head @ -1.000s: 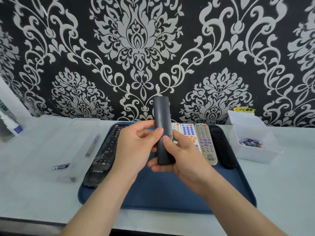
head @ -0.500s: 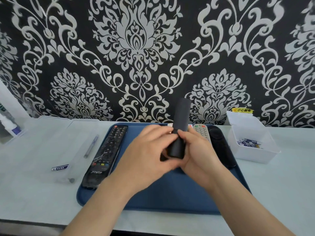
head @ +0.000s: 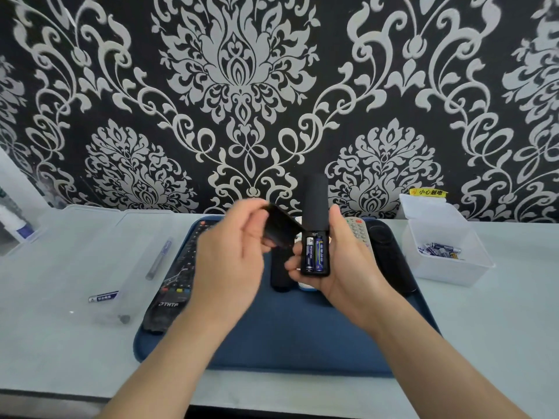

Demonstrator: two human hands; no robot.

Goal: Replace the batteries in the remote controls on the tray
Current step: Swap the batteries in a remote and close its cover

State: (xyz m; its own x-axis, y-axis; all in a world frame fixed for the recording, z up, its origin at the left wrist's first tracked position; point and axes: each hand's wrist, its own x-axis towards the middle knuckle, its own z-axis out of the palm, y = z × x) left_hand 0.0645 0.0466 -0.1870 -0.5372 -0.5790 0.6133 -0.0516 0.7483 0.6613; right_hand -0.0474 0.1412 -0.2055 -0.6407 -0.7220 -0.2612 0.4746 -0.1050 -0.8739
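While my right hand (head: 343, 269) grips the remote (head: 316, 204), my left hand (head: 230, 258) pinches its cover (head: 279, 229). Below sits a blue tray (head: 302, 343) on the pale desk (head: 490, 328), patterned wallpaper (head: 242, 86) behind.

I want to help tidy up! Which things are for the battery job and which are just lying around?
For the job: black remote in the right hand, its cover in the left hand, two batteries inside, blue tray, box of batteries.
Just lying about: pen, yellow sticker, clear tub.
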